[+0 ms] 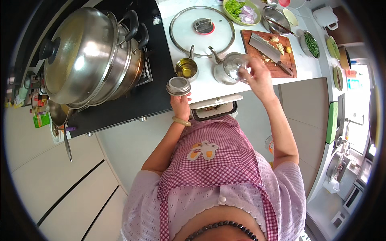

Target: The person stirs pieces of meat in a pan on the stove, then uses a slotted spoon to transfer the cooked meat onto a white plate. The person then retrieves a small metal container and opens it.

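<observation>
In my left hand (pixel 180 105) is a round metal strainer (pixel 178 85) with a fine mesh top, held at the counter's front edge. My right hand (pixel 258 75) is over a steel spouted pot (pixel 225 74), fingers closed at the knob of its domed lid (pixel 235 65); they are slightly blurred. The lid sits at the pot's mouth; whether it is fully seated I cannot tell. Between stove and pot stands a small metal cup (pixel 186 68) with an upright handle and yellow liquid inside.
A large steamer (pixel 82 56) fills the stove at left, beside a pan (pixel 60 112). A glass lid (pixel 181 28) lies behind the cup. At right, a cleaver (pixel 263 47) rests on a cutting board (pixel 291 66) with chopped garlic. An open bin (pixel 215 114) hangs below the counter edge.
</observation>
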Available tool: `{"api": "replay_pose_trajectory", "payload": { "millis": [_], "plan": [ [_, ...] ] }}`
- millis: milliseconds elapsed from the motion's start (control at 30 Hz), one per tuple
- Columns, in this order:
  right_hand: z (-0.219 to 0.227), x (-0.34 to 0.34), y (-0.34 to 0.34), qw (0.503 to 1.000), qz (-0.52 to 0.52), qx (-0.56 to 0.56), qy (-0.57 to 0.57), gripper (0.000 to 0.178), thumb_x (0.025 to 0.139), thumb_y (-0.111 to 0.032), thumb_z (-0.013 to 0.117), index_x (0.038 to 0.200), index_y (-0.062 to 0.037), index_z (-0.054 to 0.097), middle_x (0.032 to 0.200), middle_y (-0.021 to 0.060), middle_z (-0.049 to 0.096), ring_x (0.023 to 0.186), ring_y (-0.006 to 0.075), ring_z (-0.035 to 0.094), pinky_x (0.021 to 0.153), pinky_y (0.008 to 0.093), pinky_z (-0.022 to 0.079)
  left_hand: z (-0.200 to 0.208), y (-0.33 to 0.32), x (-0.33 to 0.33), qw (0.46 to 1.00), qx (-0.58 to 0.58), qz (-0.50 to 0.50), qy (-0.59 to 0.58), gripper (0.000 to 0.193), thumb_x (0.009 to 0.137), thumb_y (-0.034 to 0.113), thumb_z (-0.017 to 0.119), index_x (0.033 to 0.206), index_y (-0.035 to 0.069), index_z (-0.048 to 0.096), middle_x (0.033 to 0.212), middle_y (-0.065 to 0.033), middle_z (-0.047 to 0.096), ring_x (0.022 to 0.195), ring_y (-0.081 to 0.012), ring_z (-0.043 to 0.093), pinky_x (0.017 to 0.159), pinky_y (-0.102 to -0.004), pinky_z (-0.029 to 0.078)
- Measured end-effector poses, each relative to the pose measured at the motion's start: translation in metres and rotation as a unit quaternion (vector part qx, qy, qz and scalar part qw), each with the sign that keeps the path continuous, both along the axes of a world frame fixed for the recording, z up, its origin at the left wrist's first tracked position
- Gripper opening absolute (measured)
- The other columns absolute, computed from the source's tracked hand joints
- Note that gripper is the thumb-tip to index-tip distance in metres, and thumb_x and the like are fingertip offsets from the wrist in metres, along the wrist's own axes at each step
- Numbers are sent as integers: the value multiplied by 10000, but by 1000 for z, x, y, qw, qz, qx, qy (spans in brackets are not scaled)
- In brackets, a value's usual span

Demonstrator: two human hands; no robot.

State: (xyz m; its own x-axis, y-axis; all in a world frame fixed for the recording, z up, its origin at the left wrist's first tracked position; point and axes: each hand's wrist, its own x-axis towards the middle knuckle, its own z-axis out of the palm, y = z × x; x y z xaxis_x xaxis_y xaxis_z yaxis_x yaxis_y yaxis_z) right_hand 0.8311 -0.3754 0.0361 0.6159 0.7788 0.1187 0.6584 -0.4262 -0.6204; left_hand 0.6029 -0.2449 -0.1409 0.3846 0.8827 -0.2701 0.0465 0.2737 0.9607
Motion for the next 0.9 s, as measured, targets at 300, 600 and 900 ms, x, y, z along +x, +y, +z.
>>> {"api": "replay_pose_trajectory", "payload": {
  "millis": [300,600,900],
  "plan": [
    [-17,4,14,995,10,78,-53,119,791,-58,622,906,-35,602,839,145,572,699,324,601,621,397,501,0,-3,7,996,77,35,-12,193,920,126,563,1038,-20,608,910,-96,689,768,-157,676,728,-285,519],
    [-45,8,-44,955,-147,237,97,129,894,-23,559,1021,-27,537,838,4,555,689,71,513,598,228,446,-5,-5,5,997,-5,24,-68,155,921,44,548,1049,-29,595,1001,-64,635,824,-144,661,701,-258,577],
    [-61,-5,-62,861,-212,334,320,273,933,-132,484,1198,-69,464,884,27,568,635,72,498,510,209,379,10,-3,0,1000,4,-2,-26,171,928,24,511,1070,-42,580,1005,-91,637,821,-187,678,683,-274,575]
  ]
}}
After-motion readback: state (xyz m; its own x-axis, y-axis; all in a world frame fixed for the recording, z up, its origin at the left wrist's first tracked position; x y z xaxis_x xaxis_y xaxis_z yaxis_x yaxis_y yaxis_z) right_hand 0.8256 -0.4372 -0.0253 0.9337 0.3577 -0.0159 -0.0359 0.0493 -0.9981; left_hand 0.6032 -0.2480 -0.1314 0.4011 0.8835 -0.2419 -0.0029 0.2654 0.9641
